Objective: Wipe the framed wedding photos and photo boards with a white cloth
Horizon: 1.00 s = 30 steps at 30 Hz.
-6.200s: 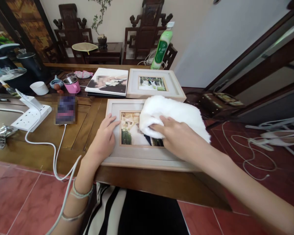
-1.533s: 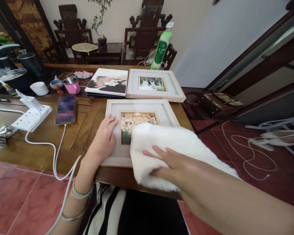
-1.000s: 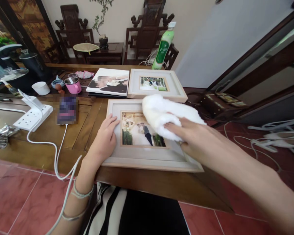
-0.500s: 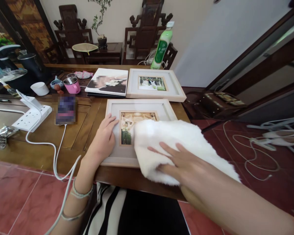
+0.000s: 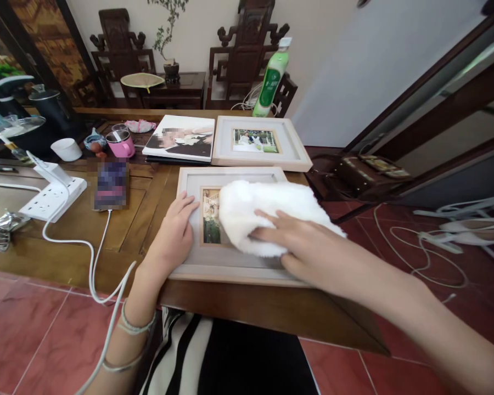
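A pale wooden photo frame [image 5: 226, 263] lies flat at the near edge of the wooden table [image 5: 140, 214]. My left hand [image 5: 173, 233] rests open on the frame's left side, fingers flat on the mat. My right hand [image 5: 300, 247] presses a fluffy white cloth [image 5: 255, 211] onto the glass, fingers stretched over it. The cloth covers most of the picture; only its left strip shows.
Behind it lie a second framed photo [image 5: 259, 144] and a photo album [image 5: 181, 137]. A green bottle [image 5: 271, 77] stands at the far edge. To the left are a phone [image 5: 110, 184] on a cable, a white power strip [image 5: 51, 197], a pink mug [image 5: 121, 144] and a white cup [image 5: 66, 148].
My right hand has swept the cloth back and forth over the frame; since half a second ago it moved from the near right corner up onto the picture. My left hand stayed put.
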Available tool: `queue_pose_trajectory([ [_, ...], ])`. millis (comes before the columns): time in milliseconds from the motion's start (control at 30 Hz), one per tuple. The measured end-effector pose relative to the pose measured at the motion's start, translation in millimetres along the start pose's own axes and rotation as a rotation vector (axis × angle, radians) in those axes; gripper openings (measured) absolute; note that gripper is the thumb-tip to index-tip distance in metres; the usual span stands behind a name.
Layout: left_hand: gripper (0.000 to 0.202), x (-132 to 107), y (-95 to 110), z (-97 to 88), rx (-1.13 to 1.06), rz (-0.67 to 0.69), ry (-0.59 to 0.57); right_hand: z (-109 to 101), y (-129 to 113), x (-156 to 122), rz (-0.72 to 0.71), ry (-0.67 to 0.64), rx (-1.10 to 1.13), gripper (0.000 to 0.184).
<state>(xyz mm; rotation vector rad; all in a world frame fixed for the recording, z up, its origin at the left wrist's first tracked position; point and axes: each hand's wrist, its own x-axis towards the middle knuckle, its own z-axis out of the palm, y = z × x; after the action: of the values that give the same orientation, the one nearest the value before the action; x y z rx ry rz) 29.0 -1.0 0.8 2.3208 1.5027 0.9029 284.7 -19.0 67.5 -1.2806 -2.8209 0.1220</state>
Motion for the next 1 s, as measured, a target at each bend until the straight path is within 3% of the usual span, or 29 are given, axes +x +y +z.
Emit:
queue_pose_trajectory([
  [100, 0.048, -0.1, -0.1, 0.0, 0.001, 0.001, 0.004, 4.6, 15.0, 21.4, 0.072, 0.013, -0.015, 0.065],
  [233, 0.048, -0.4, -1.2, 0.6, -0.004, 0.009, 0.005, 9.5, 5.8, 28.4, 0.039, 0.019, -0.039, 0.064],
  [467, 0.05, -0.5, -2.4, 0.8, -0.015, 0.015, 0.005, -2.0, -20.8, -19.1, -0.161, 0.024, 0.081, 0.065],
  [600, 0.049, -0.1, -1.1, 0.1, -0.001, 0.012, -0.002, -0.8, -16.1, -30.6, -0.078, 0.04, 0.042, 0.062],
  [833, 0.048, -1.0, 1.6, -0.8, -0.018, -0.013, 0.004, 15.1, 5.3, 7.8, 0.102, 0.064, -0.061, 0.057],
  [1000, 0.049, -0.9, 1.5, -1.2, -0.034, -0.012, -0.002, 19.9, 6.6, 29.8, 0.105, 0.089, -0.073, 0.056],
])
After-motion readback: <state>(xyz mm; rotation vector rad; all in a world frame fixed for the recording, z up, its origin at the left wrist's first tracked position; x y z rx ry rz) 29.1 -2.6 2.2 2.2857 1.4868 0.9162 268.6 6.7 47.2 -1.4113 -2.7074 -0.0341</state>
